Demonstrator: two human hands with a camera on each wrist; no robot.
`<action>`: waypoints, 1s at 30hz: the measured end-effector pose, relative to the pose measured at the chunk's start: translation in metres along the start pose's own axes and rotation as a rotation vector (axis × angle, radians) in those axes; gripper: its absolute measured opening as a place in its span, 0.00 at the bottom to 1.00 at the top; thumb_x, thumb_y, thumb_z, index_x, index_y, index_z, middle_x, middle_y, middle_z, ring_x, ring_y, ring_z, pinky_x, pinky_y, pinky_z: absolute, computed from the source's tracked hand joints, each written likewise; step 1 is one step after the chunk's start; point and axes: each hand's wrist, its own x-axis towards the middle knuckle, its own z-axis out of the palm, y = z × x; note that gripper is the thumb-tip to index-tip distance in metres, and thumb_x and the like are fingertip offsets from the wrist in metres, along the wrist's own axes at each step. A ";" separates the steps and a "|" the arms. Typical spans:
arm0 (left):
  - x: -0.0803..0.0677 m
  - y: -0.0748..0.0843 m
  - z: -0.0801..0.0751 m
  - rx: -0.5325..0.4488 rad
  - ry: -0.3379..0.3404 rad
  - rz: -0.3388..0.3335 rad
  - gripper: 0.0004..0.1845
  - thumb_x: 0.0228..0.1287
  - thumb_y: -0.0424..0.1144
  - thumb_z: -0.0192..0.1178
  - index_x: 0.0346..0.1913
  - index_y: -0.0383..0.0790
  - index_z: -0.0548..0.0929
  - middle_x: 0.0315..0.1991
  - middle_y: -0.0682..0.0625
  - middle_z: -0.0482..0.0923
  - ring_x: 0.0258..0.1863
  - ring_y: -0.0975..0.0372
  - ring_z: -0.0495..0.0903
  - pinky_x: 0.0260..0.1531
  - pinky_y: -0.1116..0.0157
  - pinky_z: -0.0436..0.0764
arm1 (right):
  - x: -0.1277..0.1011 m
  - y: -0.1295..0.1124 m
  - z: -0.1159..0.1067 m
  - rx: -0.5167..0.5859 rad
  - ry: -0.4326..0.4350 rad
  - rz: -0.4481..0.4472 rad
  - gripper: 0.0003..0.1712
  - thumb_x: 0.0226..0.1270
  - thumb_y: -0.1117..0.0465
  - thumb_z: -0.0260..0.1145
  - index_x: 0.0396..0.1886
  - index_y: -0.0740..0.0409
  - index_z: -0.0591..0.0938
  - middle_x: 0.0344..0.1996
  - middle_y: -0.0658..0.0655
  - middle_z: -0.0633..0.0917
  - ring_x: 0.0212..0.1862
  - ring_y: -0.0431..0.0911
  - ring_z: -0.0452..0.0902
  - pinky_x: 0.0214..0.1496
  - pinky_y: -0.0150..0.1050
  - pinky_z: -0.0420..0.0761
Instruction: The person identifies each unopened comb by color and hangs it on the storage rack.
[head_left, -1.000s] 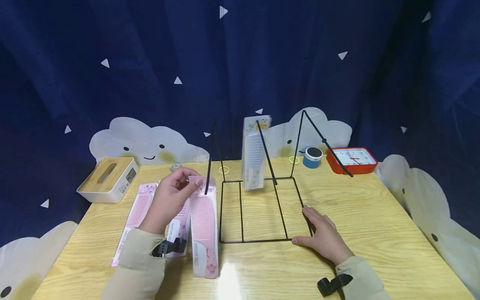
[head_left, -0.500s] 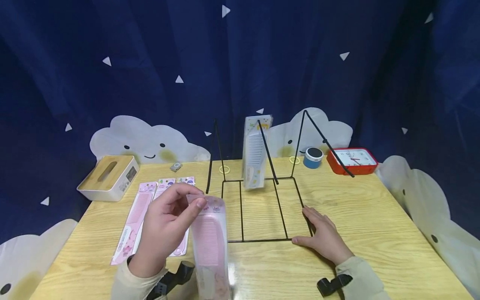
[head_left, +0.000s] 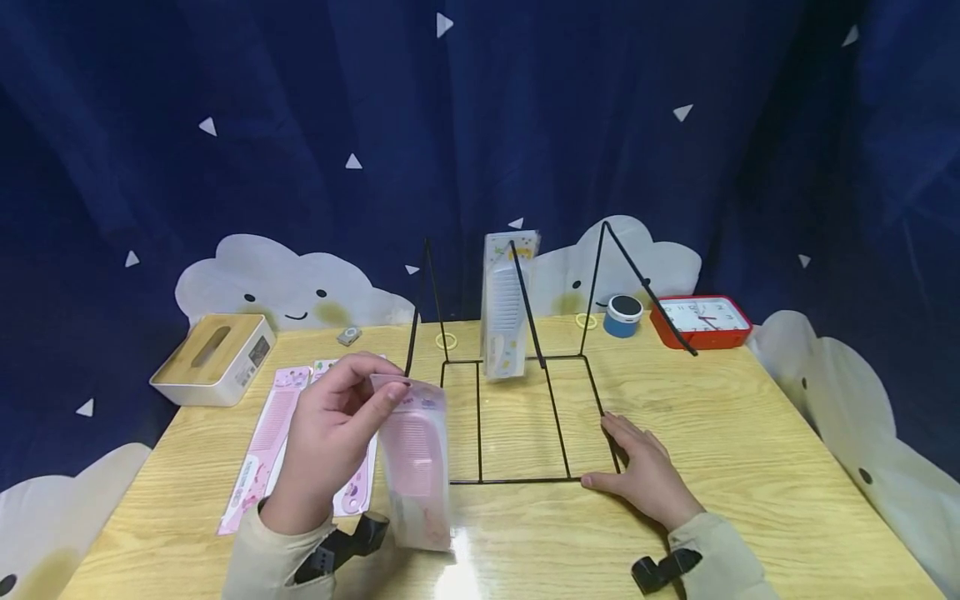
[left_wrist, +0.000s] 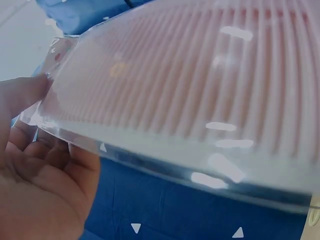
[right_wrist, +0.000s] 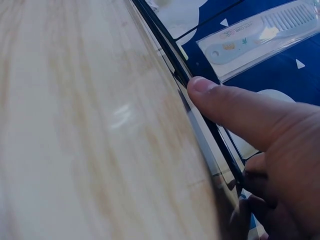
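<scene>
My left hand (head_left: 330,437) pinches the top edge of a pink comb in a clear package (head_left: 415,467), which hangs down in front of the black wire rack (head_left: 517,481). The package's top overlaps the tip of the rack's left prong (head_left: 415,329); whether they touch I cannot tell. In the left wrist view, the pink comb's teeth (left_wrist: 200,75) fill much of the picture. My right hand (head_left: 641,471) rests on the rack's front right corner, thumb on the front wire, fingers along the side wire. A packaged light blue comb (head_left: 506,312) hangs on the middle prong (head_left: 528,308).
Several packaged pink combs (head_left: 258,454) lie left, partly behind my left hand. A tissue box (head_left: 213,358), a small grey clip-like item (head_left: 348,335), yellow rings (head_left: 447,341), a blue speaker-like cylinder (head_left: 622,318) and a red clock (head_left: 701,322) stand or lie toward the back. The right prong (head_left: 652,287) juts forward.
The left hand drew the packaged pink comb back from the left prong toward me, then raised it slightly toward the prong tip. The package now tilts more. The right hand stays at the rack's corner.
</scene>
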 end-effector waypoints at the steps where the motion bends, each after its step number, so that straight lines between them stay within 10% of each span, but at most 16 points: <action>1: 0.000 0.000 0.000 -0.004 0.000 -0.004 0.04 0.66 0.23 0.62 0.42 0.28 0.81 0.37 0.49 0.82 0.31 0.65 0.78 0.29 0.71 0.77 | 0.000 0.000 0.000 0.000 0.000 -0.002 0.63 0.47 0.37 0.80 0.74 0.68 0.65 0.73 0.68 0.66 0.75 0.64 0.54 0.73 0.65 0.46; 21: 0.018 -0.009 0.007 0.044 0.015 -0.085 0.03 0.67 0.24 0.61 0.41 0.28 0.83 0.36 0.50 0.83 0.30 0.65 0.77 0.30 0.70 0.75 | 0.000 0.006 0.000 0.022 -0.009 0.002 0.60 0.50 0.40 0.79 0.74 0.68 0.65 0.74 0.67 0.65 0.76 0.63 0.53 0.73 0.65 0.46; 30: 0.057 -0.033 0.007 0.153 0.082 -0.139 0.06 0.70 0.31 0.62 0.44 0.30 0.84 0.34 0.53 0.82 0.31 0.64 0.75 0.29 0.71 0.74 | 0.001 0.006 -0.001 0.034 -0.013 0.009 0.60 0.49 0.41 0.80 0.74 0.67 0.65 0.75 0.65 0.64 0.76 0.62 0.53 0.74 0.64 0.45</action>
